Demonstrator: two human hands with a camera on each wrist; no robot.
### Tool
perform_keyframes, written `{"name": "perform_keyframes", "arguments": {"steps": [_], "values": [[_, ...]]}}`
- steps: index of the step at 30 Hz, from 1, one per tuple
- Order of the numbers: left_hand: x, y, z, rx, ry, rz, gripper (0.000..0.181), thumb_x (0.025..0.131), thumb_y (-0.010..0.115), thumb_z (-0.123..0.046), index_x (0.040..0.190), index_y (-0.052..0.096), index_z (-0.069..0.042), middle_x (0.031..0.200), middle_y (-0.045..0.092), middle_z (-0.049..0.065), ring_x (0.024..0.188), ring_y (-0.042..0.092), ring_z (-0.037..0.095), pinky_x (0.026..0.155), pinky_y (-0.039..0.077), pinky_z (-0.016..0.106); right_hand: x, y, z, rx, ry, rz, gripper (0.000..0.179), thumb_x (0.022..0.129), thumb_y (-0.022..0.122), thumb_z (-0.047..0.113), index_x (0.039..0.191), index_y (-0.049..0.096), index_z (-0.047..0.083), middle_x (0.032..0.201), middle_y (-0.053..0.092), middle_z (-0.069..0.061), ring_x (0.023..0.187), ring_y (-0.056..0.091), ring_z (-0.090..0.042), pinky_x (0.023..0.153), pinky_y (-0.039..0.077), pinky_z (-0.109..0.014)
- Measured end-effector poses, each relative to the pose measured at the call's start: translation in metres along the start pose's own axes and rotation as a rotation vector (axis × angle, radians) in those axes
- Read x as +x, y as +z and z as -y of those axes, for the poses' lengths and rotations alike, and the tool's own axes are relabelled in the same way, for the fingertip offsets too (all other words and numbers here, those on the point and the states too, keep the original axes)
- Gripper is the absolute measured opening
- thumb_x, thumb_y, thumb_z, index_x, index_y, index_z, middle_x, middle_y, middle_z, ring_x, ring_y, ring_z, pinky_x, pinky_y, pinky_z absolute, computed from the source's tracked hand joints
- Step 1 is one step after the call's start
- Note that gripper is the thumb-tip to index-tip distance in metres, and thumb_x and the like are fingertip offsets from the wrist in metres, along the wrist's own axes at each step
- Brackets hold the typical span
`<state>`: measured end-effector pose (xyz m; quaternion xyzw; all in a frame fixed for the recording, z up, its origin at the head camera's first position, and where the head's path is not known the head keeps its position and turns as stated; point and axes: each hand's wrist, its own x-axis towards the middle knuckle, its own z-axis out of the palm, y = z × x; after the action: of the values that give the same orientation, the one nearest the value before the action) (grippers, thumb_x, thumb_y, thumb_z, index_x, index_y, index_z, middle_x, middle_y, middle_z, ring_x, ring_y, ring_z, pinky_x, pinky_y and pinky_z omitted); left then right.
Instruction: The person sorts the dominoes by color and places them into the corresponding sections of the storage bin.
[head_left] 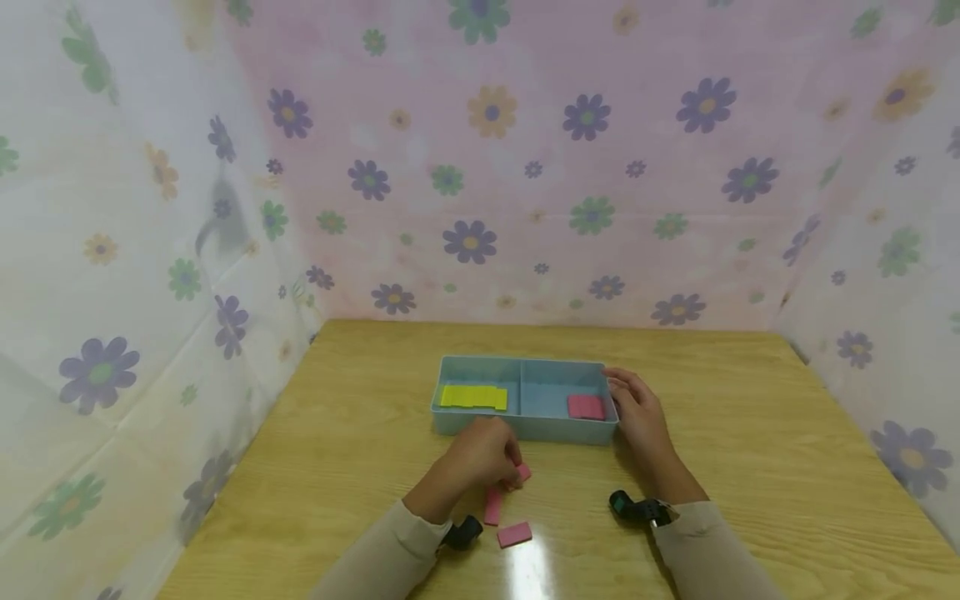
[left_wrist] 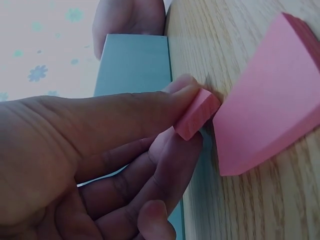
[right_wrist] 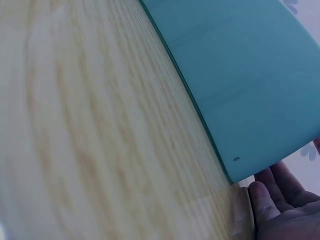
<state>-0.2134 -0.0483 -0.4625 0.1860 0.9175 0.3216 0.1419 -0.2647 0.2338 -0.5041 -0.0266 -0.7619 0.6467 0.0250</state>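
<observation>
Low over the table in front of the box, my left hand [head_left: 480,454] pinches a small pink block [left_wrist: 197,115] between thumb and fingertips. Close by, a pink block [head_left: 492,507] lies partly below that hand, and another pink block [head_left: 514,535] lies nearer to me. The blue-grey box [head_left: 562,431] has two compartments. Yellow blocks [head_left: 472,397] lie side by side in its left one, pink blocks [head_left: 586,407] in the right one's front right corner. At the box's right end, my right hand [head_left: 641,421] rests its fingers against the wall; some fingertips are hidden.
The wooden table [head_left: 360,400] runs back to a flowered cloth [head_left: 540,183], which also hangs at both sides. A divider [head_left: 521,387] splits the box. Black devices are strapped on both wrists, and light glares on the table near the front.
</observation>
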Motion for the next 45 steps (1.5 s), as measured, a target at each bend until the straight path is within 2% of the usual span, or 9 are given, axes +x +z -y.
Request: {"name": "perform_keyframes", "arguments": {"steps": [5, 13, 20, 22, 27, 29, 34, 40, 45], "values": [[-0.001, 0.000, 0.005, 0.050, 0.009, -0.043, 0.015, 0.075, 0.092, -0.012, 0.070, 0.078, -0.014, 0.061, 0.066, -0.013, 0.055, 0.061, 0.003, 0.053, 0.049, 0.021, 0.000, 0.003, -0.002, -0.009, 0.001, 0.003, 0.043, 0.112, 0.042, 0.039, 0.149, 0.053, 0.019, 0.153, 0.050, -0.011, 0.143, 0.046, -0.024, 0.111, 0.045, -0.023], [0.002, -0.004, 0.006, 0.071, 0.046, -0.089, 0.009, 0.075, 0.091, -0.013, 0.075, 0.082, -0.015, 0.071, 0.071, -0.013, 0.067, 0.059, 0.002, 0.060, 0.050, 0.021, 0.003, 0.004, -0.002, 0.003, -0.019, 0.000, 0.044, 0.112, 0.043, 0.041, 0.148, 0.055, 0.019, 0.151, 0.052, -0.010, 0.143, 0.047, -0.024, 0.107, 0.046, -0.018], [0.000, -0.010, 0.000, 0.031, 0.063, -0.087, 0.006, 0.077, 0.088, -0.012, 0.078, 0.083, -0.015, 0.073, 0.073, -0.012, 0.072, 0.060, 0.002, 0.064, 0.051, 0.021, 0.002, 0.004, -0.002, 0.030, -0.004, 0.000, 0.041, 0.113, 0.042, 0.033, 0.149, 0.053, 0.016, 0.154, 0.049, -0.011, 0.144, 0.046, -0.025, 0.121, 0.040, -0.042], [-0.001, -0.011, -0.002, 0.002, 0.061, -0.079, 0.005, 0.078, 0.087, -0.011, 0.080, 0.083, -0.014, 0.072, 0.073, -0.013, 0.070, 0.061, 0.001, 0.065, 0.052, 0.021, 0.002, 0.003, -0.002, 0.040, -0.004, 0.004, 0.041, 0.113, 0.042, 0.032, 0.150, 0.052, 0.016, 0.155, 0.048, -0.012, 0.145, 0.045, -0.025, 0.120, 0.040, -0.041], [-0.003, -0.010, -0.004, -0.058, 0.044, -0.062, 0.004, 0.081, 0.085, -0.010, 0.082, 0.083, -0.013, 0.070, 0.072, -0.013, 0.067, 0.065, 0.000, 0.066, 0.054, 0.021, 0.000, 0.001, -0.004, 0.033, -0.010, 0.010, 0.043, 0.113, 0.042, 0.031, 0.151, 0.051, 0.014, 0.156, 0.047, -0.012, 0.146, 0.043, -0.025, 0.110, 0.044, -0.019], [-0.004, -0.011, -0.005, -0.072, 0.037, -0.061, 0.005, 0.082, 0.084, -0.010, 0.081, 0.082, -0.014, 0.070, 0.072, -0.013, 0.068, 0.065, 0.001, 0.065, 0.053, 0.022, 0.000, 0.000, -0.004, 0.028, -0.010, 0.010, 0.043, 0.113, 0.043, 0.033, 0.150, 0.051, 0.014, 0.155, 0.047, -0.011, 0.145, 0.044, -0.025, 0.107, 0.044, -0.015], [-0.003, -0.016, -0.012, -0.116, 0.057, -0.081, 0.006, 0.084, 0.085, -0.015, 0.081, 0.082, -0.019, 0.073, 0.071, -0.015, 0.074, 0.062, 0.002, 0.063, 0.053, 0.024, 0.000, 0.001, -0.003, 0.017, 0.000, 0.000, 0.043, 0.112, 0.043, 0.038, 0.148, 0.053, 0.016, 0.153, 0.050, -0.010, 0.144, 0.046, -0.023, 0.107, 0.045, -0.016], [-0.001, -0.025, -0.024, -0.233, 0.059, -0.079, 0.003, 0.087, 0.085, -0.019, 0.086, 0.082, -0.017, 0.074, 0.074, -0.014, 0.073, 0.068, 0.004, 0.063, 0.056, 0.026, -0.001, 0.001, -0.002, -0.004, 0.006, -0.006, 0.042, 0.112, 0.043, 0.040, 0.147, 0.054, 0.019, 0.152, 0.051, -0.007, 0.144, 0.046, -0.021, 0.106, 0.043, -0.015], [0.000, -0.033, -0.034, -0.235, 0.043, -0.107, 0.004, 0.086, 0.085, -0.020, 0.086, 0.081, -0.020, 0.076, 0.074, -0.013, 0.074, 0.068, 0.004, 0.064, 0.056, 0.026, 0.001, 0.000, -0.003, -0.010, 0.008, -0.003, 0.043, 0.112, 0.042, 0.040, 0.148, 0.054, 0.020, 0.152, 0.051, -0.008, 0.144, 0.046, -0.022, 0.111, 0.043, -0.021]]}}
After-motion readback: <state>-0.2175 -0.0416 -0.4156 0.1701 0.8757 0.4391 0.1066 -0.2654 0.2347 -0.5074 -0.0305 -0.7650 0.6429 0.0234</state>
